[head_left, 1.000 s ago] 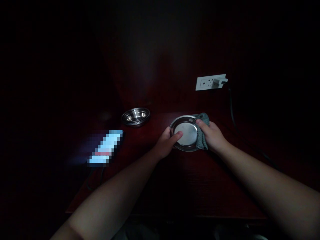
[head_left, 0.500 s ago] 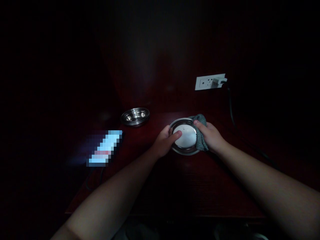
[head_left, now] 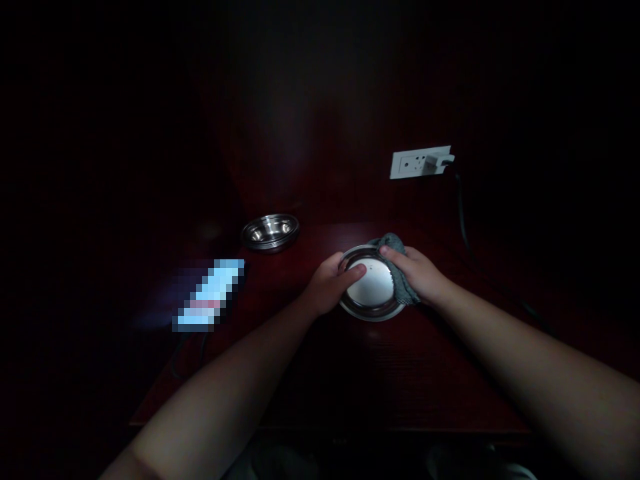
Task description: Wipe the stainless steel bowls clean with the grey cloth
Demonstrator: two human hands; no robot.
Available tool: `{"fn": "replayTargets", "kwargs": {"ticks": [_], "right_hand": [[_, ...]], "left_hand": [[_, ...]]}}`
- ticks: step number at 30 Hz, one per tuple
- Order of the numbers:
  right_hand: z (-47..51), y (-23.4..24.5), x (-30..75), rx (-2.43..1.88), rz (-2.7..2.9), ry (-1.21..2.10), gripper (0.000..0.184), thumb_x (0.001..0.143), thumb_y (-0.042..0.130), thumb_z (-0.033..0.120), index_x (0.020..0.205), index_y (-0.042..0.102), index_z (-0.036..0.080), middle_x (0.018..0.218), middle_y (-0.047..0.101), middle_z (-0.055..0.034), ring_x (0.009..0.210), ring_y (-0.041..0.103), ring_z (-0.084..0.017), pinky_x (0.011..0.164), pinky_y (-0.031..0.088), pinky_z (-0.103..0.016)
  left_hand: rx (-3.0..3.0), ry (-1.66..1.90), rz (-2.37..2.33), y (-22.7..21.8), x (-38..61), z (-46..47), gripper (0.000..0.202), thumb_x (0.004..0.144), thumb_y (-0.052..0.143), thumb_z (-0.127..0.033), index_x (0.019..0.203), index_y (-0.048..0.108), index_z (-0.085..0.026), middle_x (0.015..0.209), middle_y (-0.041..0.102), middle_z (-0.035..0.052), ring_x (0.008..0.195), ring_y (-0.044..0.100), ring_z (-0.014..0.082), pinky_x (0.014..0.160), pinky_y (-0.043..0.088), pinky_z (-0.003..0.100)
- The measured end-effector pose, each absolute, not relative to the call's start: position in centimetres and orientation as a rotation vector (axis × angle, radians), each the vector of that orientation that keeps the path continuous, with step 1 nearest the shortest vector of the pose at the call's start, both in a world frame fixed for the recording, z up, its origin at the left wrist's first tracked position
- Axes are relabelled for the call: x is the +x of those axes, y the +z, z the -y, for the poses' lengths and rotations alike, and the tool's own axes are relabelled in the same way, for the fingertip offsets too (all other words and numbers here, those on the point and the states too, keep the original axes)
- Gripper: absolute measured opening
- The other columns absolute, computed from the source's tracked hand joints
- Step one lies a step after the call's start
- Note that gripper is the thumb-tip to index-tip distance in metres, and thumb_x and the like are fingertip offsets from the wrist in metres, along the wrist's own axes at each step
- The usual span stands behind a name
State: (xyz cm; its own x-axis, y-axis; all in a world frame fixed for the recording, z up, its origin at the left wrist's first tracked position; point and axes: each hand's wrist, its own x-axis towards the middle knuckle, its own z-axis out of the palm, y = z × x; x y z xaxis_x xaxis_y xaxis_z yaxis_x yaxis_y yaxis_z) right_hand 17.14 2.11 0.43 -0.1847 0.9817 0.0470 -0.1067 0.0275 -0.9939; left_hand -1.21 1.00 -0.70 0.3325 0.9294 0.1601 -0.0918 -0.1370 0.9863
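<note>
Over the dark red table, a shallow round metal dish (head_left: pixel 371 283) is held between my two hands. My left hand (head_left: pixel 333 283) grips its left rim, thumb lying across the flat middle and fingers hidden behind. A grey-green cloth (head_left: pixel 400 279) is folded over the dish's right rim. My right hand (head_left: pixel 417 272) is closed on that cloth, its thumb pressing it against the upper right of the rim. A stack of similar metal dishes (head_left: pixel 271 233) stands farther back to the left.
A lit, pixelated phone-like screen (head_left: pixel 213 293) lies left on the table (head_left: pixel 390 380), with a cable near it. On the back wall is a white socket plate (head_left: pixel 410 164) with a plug (head_left: pixel 440 161); its dark cord (head_left: pixel 461 213) runs down to the right. The surroundings are very dark.
The dish has shifted slightly down and nearer to me. My right hand with the cloth has moved a little left along the top of the rim. The left hand keeps its hold.
</note>
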Motion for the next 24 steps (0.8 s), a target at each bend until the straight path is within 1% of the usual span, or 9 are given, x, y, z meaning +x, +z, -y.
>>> {"fn": "replayTargets", "kwargs": {"ticks": [10, 14, 16, 19, 24], "right_hand": [[-2.06, 0.42, 17.2, -1.009, 1.326, 1.368, 0.044, 0.067, 0.071, 0.058, 0.075, 0.067, 0.015, 0.063, 0.067, -0.0032, 0.056, 0.06, -0.015, 0.055, 0.048, -0.027], [-2.1, 0.44, 17.24, -1.007, 1.346, 1.36, 0.043, 0.068, 0.07, 0.057, 0.078, 0.067, 0.015, 0.064, 0.067, -0.0033, 0.057, 0.06, -0.015, 0.056, 0.048, -0.027], [-2.13, 0.45, 17.23, -1.004, 1.351, 1.353, 0.043, 0.068, 0.07, 0.057, 0.076, 0.067, 0.015, 0.063, 0.066, -0.0029, 0.057, 0.06, -0.015, 0.056, 0.047, -0.027], [-2.12, 0.48, 17.2, -1.01, 1.341, 1.355, 0.044, 0.067, 0.071, 0.057, 0.073, 0.066, 0.014, 0.061, 0.065, -0.0025, 0.057, 0.059, -0.015, 0.056, 0.047, -0.026], [-2.05, 0.45, 17.18, -1.011, 1.33, 1.346, 0.045, 0.066, 0.072, 0.057, 0.075, 0.067, 0.014, 0.062, 0.066, -0.0027, 0.057, 0.06, -0.015, 0.055, 0.048, -0.026]], "left_hand": [[1.403, 1.092, -0.838, -0.68, -1.09, -0.96, 0.045, 0.073, 0.069, -0.046, 0.1, 0.059, -0.013, 0.093, 0.066, 0.0078, 0.079, 0.061, 0.0162, 0.07, 0.046, 0.028], [1.419, 1.095, -0.854, -0.86, -1.14, -1.07, 0.044, 0.074, 0.067, -0.048, 0.101, 0.059, -0.013, 0.093, 0.066, 0.0072, 0.079, 0.06, 0.0158, 0.07, 0.046, 0.028], [1.435, 1.098, -0.858, -0.92, -1.18, -1.13, 0.043, 0.076, 0.066, -0.048, 0.101, 0.059, -0.013, 0.093, 0.066, 0.0069, 0.079, 0.059, 0.0154, 0.07, 0.045, 0.027], [1.464, 1.095, -0.901, -0.92, -1.24, -1.18, 0.043, 0.077, 0.063, -0.051, 0.098, 0.06, -0.013, 0.091, 0.066, 0.0065, 0.078, 0.059, 0.0154, 0.069, 0.045, 0.027], [1.49, 1.098, -0.941, -0.89, -1.27, -1.16, 0.044, 0.078, 0.06, -0.054, 0.094, 0.059, -0.014, 0.086, 0.064, 0.0051, 0.075, 0.057, 0.0147, 0.067, 0.044, 0.027]]}}
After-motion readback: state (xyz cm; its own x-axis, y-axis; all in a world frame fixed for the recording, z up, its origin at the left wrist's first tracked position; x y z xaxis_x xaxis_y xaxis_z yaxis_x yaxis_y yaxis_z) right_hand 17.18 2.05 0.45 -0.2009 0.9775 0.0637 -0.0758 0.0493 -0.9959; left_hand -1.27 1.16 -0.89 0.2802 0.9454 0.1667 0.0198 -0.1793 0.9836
